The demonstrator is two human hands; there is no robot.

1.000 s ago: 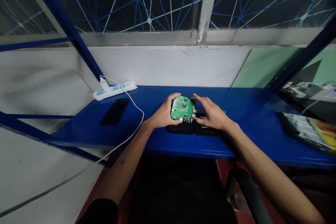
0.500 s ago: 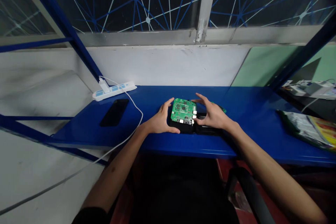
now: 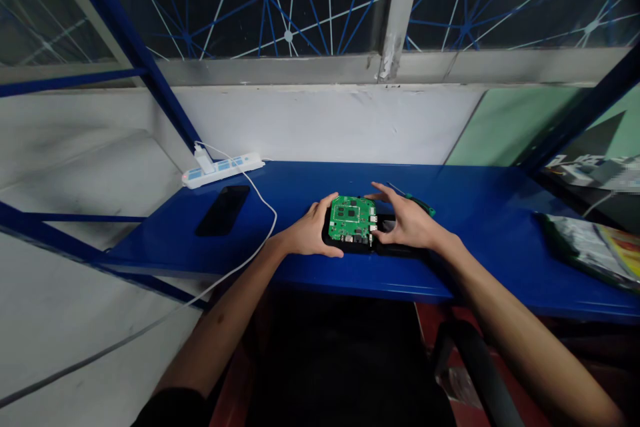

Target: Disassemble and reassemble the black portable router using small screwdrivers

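A green circuit board with chips on top and metal ports along its right and front edges lies nearly level in a black case half on the blue table. My left hand is curved around the left side of the case, thumb at its front corner. With fingers behind and thumb in front, my right hand grips the board's right edge by the ports. Beneath the right hand sits another black case part, partly hidden. A green-handled screwdriver lies just beyond that hand.
On the left, a black phone lies near a white power strip. A white cable runs from it across the table and past my left forearm. A shiny packet rests at the right. Blue posts frame both table ends.
The board was tilted and stood higher; it has come down flatter into the black case, both hands staying at its sides. The view has shifted slightly, showing more of the screwdriver.
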